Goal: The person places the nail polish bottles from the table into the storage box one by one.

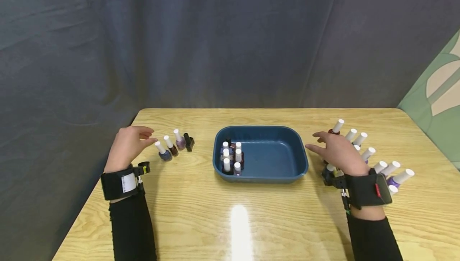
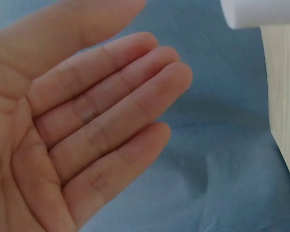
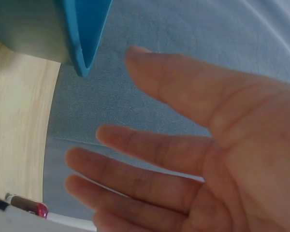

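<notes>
My left hand [image 1: 126,144] is held over the left of the table, empty, its fingers nearly straight in the left wrist view. Close by its fingertips stands a row of nail polish bottles: a blue one [image 1: 165,156], a dark brown one [image 1: 173,150] and a lilac one [image 1: 181,144], all white-capped, then a black-capped one [image 1: 189,143]. Between the tray and a group of bottles at right, my right hand [image 1: 339,152] hovers with spread fingers and nothing in its palm [image 3: 261,159]. It partly hides that group, which includes a purple bottle [image 1: 393,182] and a dark red one [image 1: 334,131].
A blue plastic tray [image 1: 260,180] sits mid-table, with several nail polish bottles [image 1: 238,169] standing along its left end. Grey cloth [image 1: 230,41] hangs behind the wooden table [image 1: 194,213]. A green patterned fabric [image 1: 440,93] borders the right side.
</notes>
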A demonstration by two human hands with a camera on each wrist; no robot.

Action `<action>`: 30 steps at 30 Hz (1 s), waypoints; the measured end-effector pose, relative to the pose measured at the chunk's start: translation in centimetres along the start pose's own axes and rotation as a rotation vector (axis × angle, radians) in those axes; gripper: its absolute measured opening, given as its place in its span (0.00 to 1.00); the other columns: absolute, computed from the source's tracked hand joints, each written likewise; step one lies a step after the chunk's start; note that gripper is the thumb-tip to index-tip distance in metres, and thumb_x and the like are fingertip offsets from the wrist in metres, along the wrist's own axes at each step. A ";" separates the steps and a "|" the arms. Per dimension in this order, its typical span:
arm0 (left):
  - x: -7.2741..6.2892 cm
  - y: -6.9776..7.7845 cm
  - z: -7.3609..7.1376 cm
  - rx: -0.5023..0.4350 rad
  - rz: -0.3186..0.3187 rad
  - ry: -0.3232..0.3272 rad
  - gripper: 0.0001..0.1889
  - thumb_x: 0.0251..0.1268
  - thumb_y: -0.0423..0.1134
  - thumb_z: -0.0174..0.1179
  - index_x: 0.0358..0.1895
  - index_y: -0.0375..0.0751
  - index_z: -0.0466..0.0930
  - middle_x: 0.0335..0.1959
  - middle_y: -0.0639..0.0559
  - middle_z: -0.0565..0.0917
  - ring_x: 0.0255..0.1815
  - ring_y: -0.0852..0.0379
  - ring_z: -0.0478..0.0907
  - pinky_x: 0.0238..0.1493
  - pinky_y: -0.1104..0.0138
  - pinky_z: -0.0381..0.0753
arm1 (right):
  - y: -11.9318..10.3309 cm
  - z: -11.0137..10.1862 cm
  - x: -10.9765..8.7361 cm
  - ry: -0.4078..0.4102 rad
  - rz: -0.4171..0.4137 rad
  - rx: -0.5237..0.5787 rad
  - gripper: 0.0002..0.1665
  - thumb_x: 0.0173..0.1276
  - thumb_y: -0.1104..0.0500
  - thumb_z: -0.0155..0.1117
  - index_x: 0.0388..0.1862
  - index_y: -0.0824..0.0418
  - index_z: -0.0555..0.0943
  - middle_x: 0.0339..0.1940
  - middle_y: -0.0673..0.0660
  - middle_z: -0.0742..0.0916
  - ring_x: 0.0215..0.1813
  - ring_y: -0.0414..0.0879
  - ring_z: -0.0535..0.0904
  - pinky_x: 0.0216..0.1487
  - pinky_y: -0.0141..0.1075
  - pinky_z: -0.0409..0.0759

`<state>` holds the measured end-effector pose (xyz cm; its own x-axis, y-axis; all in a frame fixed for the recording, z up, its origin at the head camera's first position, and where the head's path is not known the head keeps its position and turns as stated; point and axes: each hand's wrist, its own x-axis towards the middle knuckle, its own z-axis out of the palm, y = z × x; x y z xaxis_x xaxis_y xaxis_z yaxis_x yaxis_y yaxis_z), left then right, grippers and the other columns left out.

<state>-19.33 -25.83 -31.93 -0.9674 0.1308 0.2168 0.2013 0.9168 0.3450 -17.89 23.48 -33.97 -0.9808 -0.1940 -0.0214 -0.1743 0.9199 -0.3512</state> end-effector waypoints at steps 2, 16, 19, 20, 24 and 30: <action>0.0 -0.2 0.1 0.002 -0.005 -0.027 0.17 0.56 0.37 0.62 0.46 0.30 0.80 0.41 0.33 0.83 0.41 0.39 0.80 0.41 0.51 0.77 | 0.0 -0.1 0.0 -0.004 0.005 0.003 0.33 0.66 0.47 0.57 0.57 0.74 0.70 0.49 0.75 0.79 0.36 0.58 0.81 0.33 0.46 0.77; 1.1 -0.6 1.3 -0.041 -0.045 -0.198 0.19 0.53 0.36 0.64 0.47 0.28 0.79 0.41 0.33 0.83 0.42 0.40 0.81 0.43 0.52 0.78 | -0.3 -0.4 -0.1 -0.020 0.026 0.005 0.34 0.66 0.47 0.56 0.59 0.73 0.69 0.50 0.75 0.78 0.41 0.62 0.80 0.37 0.49 0.77; 1.1 -0.8 1.5 -0.044 -0.044 -0.215 0.17 0.53 0.35 0.63 0.45 0.29 0.81 0.40 0.34 0.83 0.41 0.40 0.81 0.42 0.52 0.78 | -0.4 -0.4 0.0 -0.018 0.026 0.004 0.34 0.66 0.47 0.56 0.58 0.73 0.69 0.50 0.75 0.78 0.41 0.62 0.80 0.37 0.49 0.77; 1.2 -0.8 1.6 -0.045 -0.044 -0.218 0.16 0.53 0.34 0.63 0.45 0.29 0.81 0.40 0.34 0.83 0.41 0.40 0.81 0.42 0.52 0.78 | -0.4 -0.4 -0.1 -0.019 0.027 0.005 0.34 0.66 0.47 0.56 0.58 0.73 0.69 0.50 0.75 0.78 0.40 0.61 0.80 0.36 0.49 0.77; 1.2 -1.0 1.8 -0.045 -0.047 -0.219 0.14 0.53 0.33 0.63 0.43 0.30 0.82 0.40 0.35 0.84 0.41 0.41 0.81 0.41 0.52 0.78 | -0.4 -0.4 -0.1 -0.018 0.025 0.011 0.33 0.66 0.48 0.57 0.58 0.74 0.69 0.50 0.76 0.78 0.37 0.59 0.81 0.36 0.48 0.77; 1.2 -1.2 1.9 -0.037 -0.039 -0.212 0.11 0.53 0.32 0.63 0.40 0.31 0.83 0.37 0.36 0.84 0.39 0.42 0.81 0.40 0.52 0.78 | -0.4 -0.3 -0.1 -0.012 0.016 0.011 0.33 0.66 0.49 0.57 0.58 0.74 0.69 0.50 0.76 0.78 0.35 0.57 0.81 0.35 0.47 0.77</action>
<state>-21.04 -26.02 -33.77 -0.9845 0.1755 0.0071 0.1647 0.9087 0.3836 -17.73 23.23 -33.49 -0.9823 -0.1832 -0.0380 -0.1574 0.9192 -0.3609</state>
